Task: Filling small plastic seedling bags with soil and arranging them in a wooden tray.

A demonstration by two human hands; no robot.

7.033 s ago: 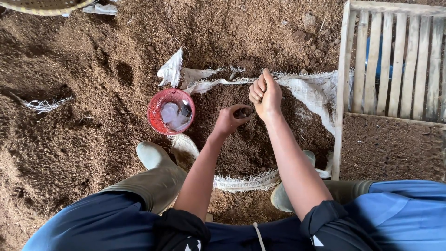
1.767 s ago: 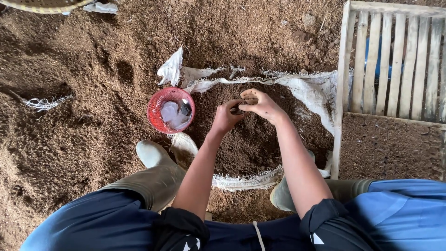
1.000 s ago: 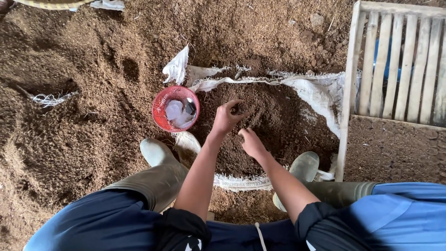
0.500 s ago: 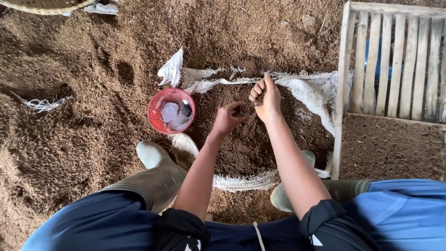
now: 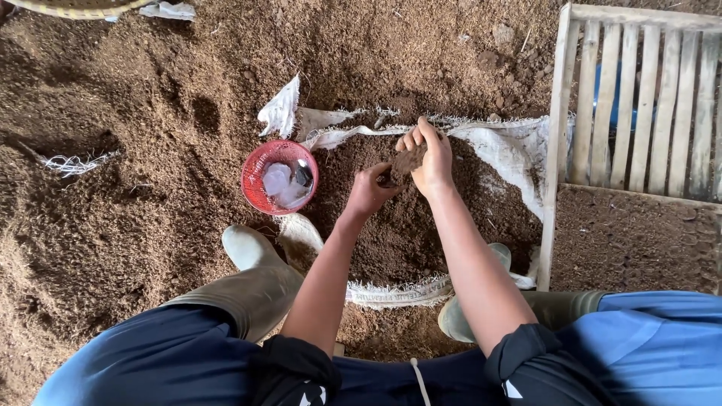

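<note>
An open white woven sack (image 5: 511,146) lies on the ground, full of dark brown soil (image 5: 410,225). Above its middle, my right hand (image 5: 429,162) is cupped around a handful of the soil (image 5: 408,159). My left hand (image 5: 368,192) is just below and to the left of it, fingers pinched around something small and dark that I cannot make out. Both hands hover over the sack's opening.
A small red plastic basket (image 5: 257,195) with clear plastic bags and a dark item sits left of the sack. A wooden slatted frame (image 5: 639,98) stands at the right. Loose brown soil covers the ground. My rubber boots (image 5: 252,252) flank the sack.
My right hand went down into the soil a second ago, then came back up with a handful. It now sits slightly lower and more cupped beside my left hand.
</note>
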